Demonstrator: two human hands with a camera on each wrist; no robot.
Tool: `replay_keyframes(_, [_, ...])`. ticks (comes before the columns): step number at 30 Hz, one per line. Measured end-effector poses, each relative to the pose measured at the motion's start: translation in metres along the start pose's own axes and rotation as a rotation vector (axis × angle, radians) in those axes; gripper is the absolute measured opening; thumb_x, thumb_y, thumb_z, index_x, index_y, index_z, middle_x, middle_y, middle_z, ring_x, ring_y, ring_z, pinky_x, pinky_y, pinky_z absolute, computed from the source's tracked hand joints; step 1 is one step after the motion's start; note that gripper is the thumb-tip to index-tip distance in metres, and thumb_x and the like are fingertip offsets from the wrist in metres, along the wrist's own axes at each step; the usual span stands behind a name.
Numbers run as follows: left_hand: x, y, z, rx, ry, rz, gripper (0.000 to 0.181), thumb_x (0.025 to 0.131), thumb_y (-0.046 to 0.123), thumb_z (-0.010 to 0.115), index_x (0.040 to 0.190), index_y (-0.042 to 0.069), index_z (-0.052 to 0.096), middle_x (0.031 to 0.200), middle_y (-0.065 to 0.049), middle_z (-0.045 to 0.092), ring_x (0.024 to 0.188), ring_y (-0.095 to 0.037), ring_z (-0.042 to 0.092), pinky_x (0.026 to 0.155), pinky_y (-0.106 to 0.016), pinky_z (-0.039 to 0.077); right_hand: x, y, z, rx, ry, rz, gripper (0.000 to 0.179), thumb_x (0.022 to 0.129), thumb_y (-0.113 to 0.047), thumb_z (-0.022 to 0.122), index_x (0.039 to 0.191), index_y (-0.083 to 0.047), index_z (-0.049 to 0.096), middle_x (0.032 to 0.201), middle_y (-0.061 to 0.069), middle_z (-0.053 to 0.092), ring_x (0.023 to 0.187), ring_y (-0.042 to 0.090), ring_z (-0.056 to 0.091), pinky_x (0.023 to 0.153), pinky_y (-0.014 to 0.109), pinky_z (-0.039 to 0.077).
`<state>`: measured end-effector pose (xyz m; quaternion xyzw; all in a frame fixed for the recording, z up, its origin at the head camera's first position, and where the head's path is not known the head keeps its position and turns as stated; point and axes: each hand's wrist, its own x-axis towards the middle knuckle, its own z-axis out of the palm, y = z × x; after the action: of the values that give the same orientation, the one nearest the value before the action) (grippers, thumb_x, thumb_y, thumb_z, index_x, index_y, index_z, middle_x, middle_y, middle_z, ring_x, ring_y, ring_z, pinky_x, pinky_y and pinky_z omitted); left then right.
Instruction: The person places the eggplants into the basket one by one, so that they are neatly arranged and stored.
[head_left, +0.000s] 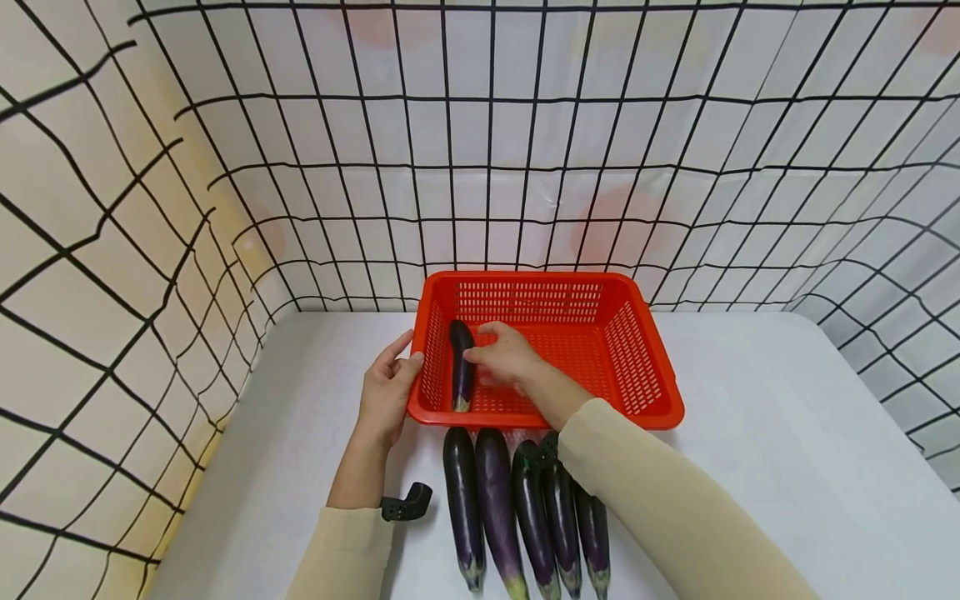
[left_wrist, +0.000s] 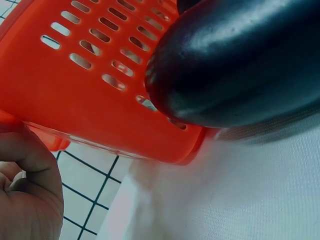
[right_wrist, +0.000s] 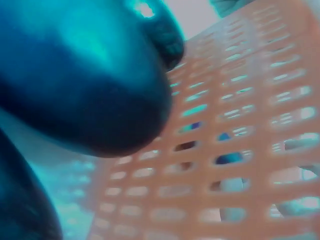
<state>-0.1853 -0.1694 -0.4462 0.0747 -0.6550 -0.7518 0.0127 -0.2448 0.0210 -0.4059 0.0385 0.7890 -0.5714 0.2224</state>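
R sleeve (head_left: 667,492) nearest cam, 5 o'clock. My L grip (head_left: 385,396) pinches basket (head_left: 540,276) rim at 9, prob. to steady it; R grip (head_left: 506,357) slack, holding nothing, beside eggplant (head_left: 462,371) inside 9 o'clock wall.

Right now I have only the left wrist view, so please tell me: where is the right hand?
Observer: In the head view, the right hand reaches inside the basket.
Operator: Thank you. Does some eggplant lie in there also?
Observer: Yes, one eggplant, along the left side.
Operator: And how many are outside? My picture is too close to count them.
Observer: I can count five eggplants, side by side in front.
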Motion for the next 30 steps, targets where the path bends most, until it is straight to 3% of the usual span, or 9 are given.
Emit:
replay_keyframes(7, [0.001, -0.001, -0.002, 0.004, 0.011, -0.008, 0.047, 0.103, 0.025, 0.061, 0.149, 0.029, 0.052, 0.103, -0.019, 0.062, 0.087, -0.03, 0.072, 0.08, -0.04, 0.065, -0.011, -0.012, -0.01, 0.039, 0.0, -0.057, 0.059, 0.099, -0.017, 0.067, 0.152, -0.012, 0.042, 0.136, 0.021, 0.061, 0.125, 0.039, 0.063, 0.099, 0.052, 0.058])
replay_keyframes(15, [-0.001, 0.0, 0.0, 0.006, 0.007, -0.009, 0.047, 0.103, 0.024, 0.061, 0.149, 0.028, 0.052, 0.101, -0.018, 0.062, 0.086, -0.028, 0.071, 0.081, -0.039, 0.064, -0.038, -0.016, -0.032, 0.056, 0.041, -0.151, 0.056, 0.1, -0.018, 0.065, 0.151, -0.013, 0.043, 0.131, 0.02, 0.058, 0.118, 0.037, 0.065, 0.095, 0.048, 0.06])
replay_keyframes(26, [-0.001, 0.0, 0.002, 0.021, 0.009, -0.008, 0.048, 0.103, 0.024, 0.061, 0.149, 0.028, 0.052, 0.099, -0.016, 0.062, 0.084, -0.026, 0.071, 0.076, -0.035, 0.065, -0.094, 0.003, -0.065, -0.015, 0.168, -0.301, 0.055, 0.099, -0.031, 0.067, 0.15, -0.024, 0.046, 0.133, 0.01, 0.065, 0.105, 0.027, 0.073, 0.099, 0.047, 0.059])
replay_keyframes(30, [-0.002, -0.001, 0.002, 0.018, 0.011, -0.011, 0.048, 0.103, 0.024, 0.061, 0.15, 0.028, 0.052, 0.099, -0.014, 0.062, 0.083, -0.026, 0.071, 0.074, -0.032, 0.065, -0.115, 0.014, -0.07, 0.016, 0.209, -0.356, 0.053, 0.099, -0.03, 0.067, 0.148, -0.022, 0.047, 0.129, 0.01, 0.065, 0.103, 0.02, 0.072, 0.096, 0.034, 0.06])
